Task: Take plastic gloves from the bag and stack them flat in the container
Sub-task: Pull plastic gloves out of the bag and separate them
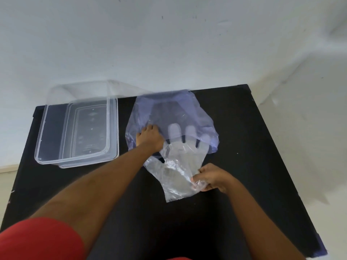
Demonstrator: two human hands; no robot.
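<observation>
A view from above of a black bench (234,212) set against a white wall (169,44). At the back left of the bench stands a clear plastic container (56,143), rectangular and open at the top, with nothing visible inside it. Just to its right lies a thin bluish plastic bag (169,109), its mouth facing the person. A clear plastic glove (180,158) lies flat — its finger end tucked inside the bag's mouth, its cuff end on the bench outside, toward the person.

The left hand (150,137) presses down on the bag's left edge, knuckles up; whether its fingers pinch the plastic cannot be told. The right hand (212,177) is at the glove's cuff corner, its fingers closed on the crumpled plastic there. Both forearms are bare — a red sleeve (41,239) shows at the lower left.
</observation>
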